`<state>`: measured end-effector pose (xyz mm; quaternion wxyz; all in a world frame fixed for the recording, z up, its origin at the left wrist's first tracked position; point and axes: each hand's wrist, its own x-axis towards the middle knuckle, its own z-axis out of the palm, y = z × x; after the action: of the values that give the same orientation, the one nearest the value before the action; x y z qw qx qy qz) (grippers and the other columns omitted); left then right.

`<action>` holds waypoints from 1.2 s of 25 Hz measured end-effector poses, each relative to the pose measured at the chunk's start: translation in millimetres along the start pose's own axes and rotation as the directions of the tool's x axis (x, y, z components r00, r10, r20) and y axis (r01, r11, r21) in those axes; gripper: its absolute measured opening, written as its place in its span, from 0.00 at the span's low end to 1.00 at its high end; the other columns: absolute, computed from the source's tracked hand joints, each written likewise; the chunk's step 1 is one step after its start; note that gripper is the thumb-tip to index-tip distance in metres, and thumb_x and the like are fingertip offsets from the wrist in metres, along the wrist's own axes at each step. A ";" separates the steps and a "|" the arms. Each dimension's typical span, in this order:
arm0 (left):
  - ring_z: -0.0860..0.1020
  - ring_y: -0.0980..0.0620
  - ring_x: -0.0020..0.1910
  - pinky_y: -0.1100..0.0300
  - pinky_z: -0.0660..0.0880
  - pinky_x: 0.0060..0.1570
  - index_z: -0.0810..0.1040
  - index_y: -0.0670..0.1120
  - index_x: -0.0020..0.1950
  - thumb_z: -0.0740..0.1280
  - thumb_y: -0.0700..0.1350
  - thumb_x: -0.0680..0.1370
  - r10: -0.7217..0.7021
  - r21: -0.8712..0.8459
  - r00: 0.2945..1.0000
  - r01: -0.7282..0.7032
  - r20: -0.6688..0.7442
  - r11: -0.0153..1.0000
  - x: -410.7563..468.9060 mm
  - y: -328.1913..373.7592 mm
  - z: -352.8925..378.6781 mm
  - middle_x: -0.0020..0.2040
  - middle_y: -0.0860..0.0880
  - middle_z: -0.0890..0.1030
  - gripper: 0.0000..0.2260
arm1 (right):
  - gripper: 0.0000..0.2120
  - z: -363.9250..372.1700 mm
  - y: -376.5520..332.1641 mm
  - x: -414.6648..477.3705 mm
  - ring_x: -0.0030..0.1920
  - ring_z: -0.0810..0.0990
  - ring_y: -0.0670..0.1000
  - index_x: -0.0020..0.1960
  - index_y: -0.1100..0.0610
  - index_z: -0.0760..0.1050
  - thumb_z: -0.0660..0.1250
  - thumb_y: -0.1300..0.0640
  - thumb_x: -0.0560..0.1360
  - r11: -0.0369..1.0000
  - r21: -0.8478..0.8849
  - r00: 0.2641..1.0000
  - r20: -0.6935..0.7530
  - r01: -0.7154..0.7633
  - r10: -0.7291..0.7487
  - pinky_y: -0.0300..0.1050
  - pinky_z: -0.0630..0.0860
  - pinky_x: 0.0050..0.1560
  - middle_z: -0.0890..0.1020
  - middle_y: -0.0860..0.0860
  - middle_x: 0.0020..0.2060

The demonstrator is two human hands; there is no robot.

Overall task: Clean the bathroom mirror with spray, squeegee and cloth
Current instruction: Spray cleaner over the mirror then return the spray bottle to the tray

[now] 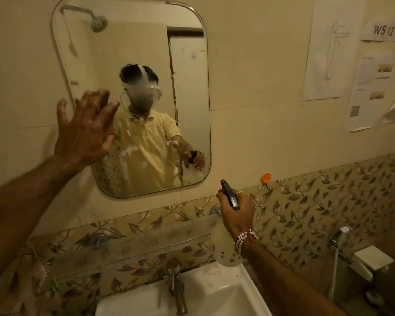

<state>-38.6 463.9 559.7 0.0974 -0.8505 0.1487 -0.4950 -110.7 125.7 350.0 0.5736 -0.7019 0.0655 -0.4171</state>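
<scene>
Right hand [237,213] low, at about 5 o'clock from the mirror [132,42], and its grip is clamped round the neck of the spray bottle [222,245]. Fingers are wrapped at the dark trigger head. Whether the trigger is being squeezed, I cannot tell.

Here is the line that matters: the bottle's body hangs roughly upright below the fist, base at 6 o'clock, and the nozzle tips up toward 11 o'clock. The glass lies up and to the left of that grip, so the nozzle is aimed at the mirror's lower right part. My read is that the next squirt needs only a small lift toward 11 to reach the middle of the glass.

Left hand [87,131] is the nearer one by far. It is up at the mirror's lower left edge, around 8 o'clock on the glass, with the grip apart, fingers spread wide and holding nothing. It looks laid on the surface, though actual contact is hard to confirm.

White foam streaks [130,151] already run down the lower middle of the glass, so wetting looks partly done and wiping is to come.

The count:
- One mirror, one spray bottle, two hands.
- No squeegee and no cloth in view.

Below, at 6 o'clock, there is one glass shelf [128,245], then one sink [214,290] with one tap [177,288]. One orange hook [266,177] sits just beside the right hand at 1 o'clock.
</scene>
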 end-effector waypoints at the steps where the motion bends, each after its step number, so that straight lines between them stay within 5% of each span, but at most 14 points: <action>1: 0.56 0.40 0.79 0.28 0.52 0.69 0.59 0.49 0.79 0.67 0.56 0.76 0.024 -0.021 1.000 -0.024 -0.018 0.999 -3.2 13.1 5.2 0.81 0.44 0.53 0.34 | 0.17 -0.9 -1.3 0.4 0.22 0.70 0.46 0.27 0.52 0.72 0.71 0.48 0.71 1.000 0.012 1.000 -0.006 0.002 -0.002 0.44 0.67 0.24 0.76 0.46 0.22; 3: 0.55 0.40 0.79 0.30 0.51 0.71 0.58 0.49 0.80 0.59 0.61 0.77 0.051 -0.064 0.999 -0.052 -0.011 0.997 -7.6 43.9 16.5 0.82 0.44 0.52 0.34 | 0.16 -3.7 -3.4 0.7 0.23 0.71 0.43 0.28 0.48 0.71 0.71 0.49 0.72 1.000 0.011 1.000 -0.025 0.017 -0.017 0.33 0.64 0.23 0.75 0.42 0.23; 6: 0.51 0.43 0.81 0.34 0.48 0.74 0.56 0.50 0.81 0.55 0.64 0.77 0.082 -0.168 0.996 -0.076 0.026 0.983 -14.6 93.6 34.2 0.83 0.46 0.48 0.35 | 0.16 -13.1 -1.6 3.4 0.23 0.70 0.44 0.30 0.50 0.73 0.72 0.52 0.74 0.999 -0.033 0.998 -0.053 0.038 -0.040 0.32 0.64 0.24 0.72 0.46 0.21; 9: 0.48 0.45 0.81 0.32 0.49 0.74 0.55 0.51 0.81 0.56 0.64 0.78 0.146 -0.259 0.989 -0.135 0.023 0.956 -22.2 140.7 48.7 0.83 0.46 0.49 0.35 | 0.15 -28.9 -0.1 4.3 0.22 0.70 0.46 0.31 0.53 0.75 0.71 0.52 0.75 0.997 -0.070 0.996 -0.082 0.023 -0.028 0.42 0.67 0.25 0.75 0.49 0.22; 14: 0.50 0.45 0.81 0.32 0.50 0.74 0.57 0.51 0.81 0.55 0.65 0.78 0.222 -0.371 0.975 -0.196 0.027 0.908 -31.1 210.7 65.7 0.83 0.46 0.51 0.34 | 0.20 -63.1 2.4 5.0 0.21 0.72 0.39 0.28 0.45 0.68 0.71 0.57 0.75 0.993 -0.113 0.984 -0.173 0.030 -0.049 0.29 0.64 0.22 0.75 0.39 0.20; 23: 0.52 0.45 0.81 0.36 0.52 0.74 0.54 0.53 0.82 0.56 0.65 0.78 0.336 -0.583 0.941 -0.245 0.050 0.775 -46.3 377.0 88.4 0.83 0.47 0.50 0.34 | 0.15 -160.1 68.7 26.7 0.23 0.72 0.41 0.30 0.45 0.69 0.71 0.51 0.73 0.973 -0.218 0.953 -0.302 -0.082 0.013 0.31 0.64 0.22 0.70 0.44 0.21; 30: 0.55 0.46 0.80 0.38 0.60 0.73 0.52 0.51 0.82 0.56 0.63 0.80 0.409 -0.712 0.897 -0.178 0.166 0.679 -95.8 506.4 121.8 0.83 0.47 0.50 0.33 | 0.06 -215.8 162.4 30.5 0.32 0.78 0.40 0.43 0.39 0.72 0.65 0.40 0.77 0.922 -0.367 0.982 -0.179 -0.126 0.063 0.31 0.66 0.27 0.75 0.40 0.27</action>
<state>-56.5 25.3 263.5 -0.1192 -0.8573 0.4383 -0.2425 -170.9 -107.8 224.7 0.4405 -0.7582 0.2252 -0.4247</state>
